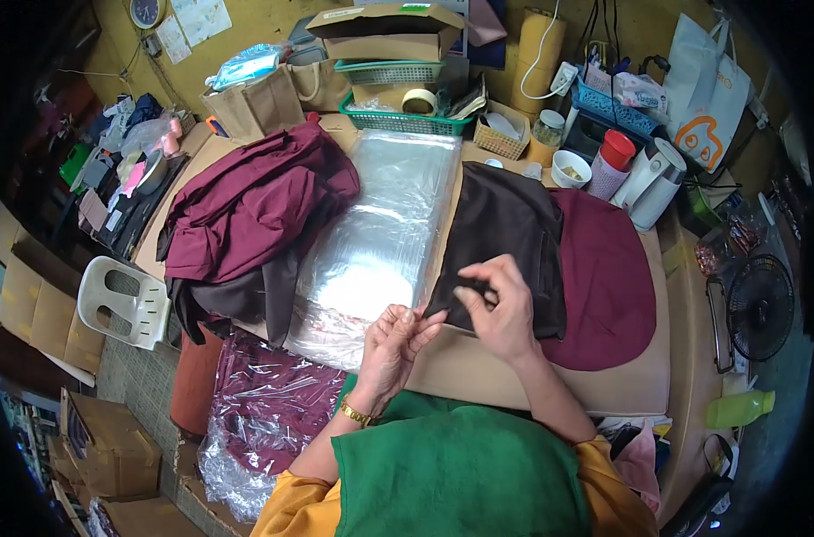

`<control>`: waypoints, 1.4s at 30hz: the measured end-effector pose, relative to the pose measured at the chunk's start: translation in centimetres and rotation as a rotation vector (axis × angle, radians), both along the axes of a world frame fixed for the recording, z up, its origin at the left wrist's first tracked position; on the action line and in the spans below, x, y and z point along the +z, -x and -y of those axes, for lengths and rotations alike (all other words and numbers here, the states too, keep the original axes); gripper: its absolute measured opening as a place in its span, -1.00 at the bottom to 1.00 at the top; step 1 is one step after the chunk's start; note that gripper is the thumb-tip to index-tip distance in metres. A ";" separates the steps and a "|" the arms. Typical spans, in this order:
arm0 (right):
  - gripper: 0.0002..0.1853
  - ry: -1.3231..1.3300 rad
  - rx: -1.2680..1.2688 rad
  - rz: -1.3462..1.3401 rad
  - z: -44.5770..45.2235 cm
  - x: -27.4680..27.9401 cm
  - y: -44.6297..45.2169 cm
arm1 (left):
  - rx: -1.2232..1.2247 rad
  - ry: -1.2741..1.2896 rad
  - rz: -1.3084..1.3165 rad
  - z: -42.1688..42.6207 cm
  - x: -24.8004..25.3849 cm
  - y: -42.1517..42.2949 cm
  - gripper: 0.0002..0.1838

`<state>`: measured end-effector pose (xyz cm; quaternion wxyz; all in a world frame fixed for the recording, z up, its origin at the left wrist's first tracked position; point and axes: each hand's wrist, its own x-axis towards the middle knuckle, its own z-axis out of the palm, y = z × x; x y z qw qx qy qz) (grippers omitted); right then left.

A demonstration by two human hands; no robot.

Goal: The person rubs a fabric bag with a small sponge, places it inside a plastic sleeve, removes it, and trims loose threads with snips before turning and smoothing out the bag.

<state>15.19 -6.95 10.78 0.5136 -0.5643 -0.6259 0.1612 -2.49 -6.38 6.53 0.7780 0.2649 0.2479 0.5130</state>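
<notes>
A dark brown cloth piece [505,219] lies on the padded table, overlapping a maroon cloth piece [607,277] with a rounded edge. At the dark piece's near left corner, my left hand [396,345] pinches the fabric between thumb and fingers. My right hand [505,309] hovers just above that corner, its thumb and index finger curled toward each other. Whether anything thin sits between those fingertips is too small to tell. Left of the dark piece lies a stack of clear plastic bags [380,215]. Farther left, maroon and dark garments [255,201] are heaped.
Plastic-wrapped maroon cloth [264,412] hangs below the table's front edge. Green baskets [402,121], a small bowl [570,168], a red-lidded container [615,152] and a white kettle [651,183] line the back. A white plastic chair [125,302] stands at left, a black fan [761,304] at right.
</notes>
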 end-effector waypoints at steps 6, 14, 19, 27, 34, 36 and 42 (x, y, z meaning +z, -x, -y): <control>-0.79 0.115 -0.129 -0.035 -2.0 -8.7 -2.0 | -0.052 0.107 -0.285 -2.5 -5.5 1.4 -0.84; -0.62 0.269 -0.169 -0.070 -1.7 -10.4 -3.1 | 0.027 -0.199 -0.708 -3.1 -6.2 5.3 -0.82; -0.50 0.369 -0.169 0.037 -1.6 -10.0 -2.7 | 0.152 -0.110 -0.520 -3.4 -4.3 6.9 -0.74; -0.53 0.314 -0.180 0.023 -1.6 -10.9 -2.6 | -0.008 -0.426 -0.911 -4.0 -4.4 5.8 -0.49; -0.73 0.271 0.401 -0.183 -1.1 -9.3 -0.6 | -0.243 -0.444 -0.931 -1.5 -2.9 0.7 -0.73; -0.80 0.249 0.443 -0.158 -1.7 -8.9 -0.7 | -0.187 -0.549 -1.055 -2.0 -2.3 1.3 -0.69; -0.68 0.109 0.179 -0.268 -2.3 -6.0 -2.4 | 0.380 -0.411 -0.979 -4.3 -2.9 8.3 -0.68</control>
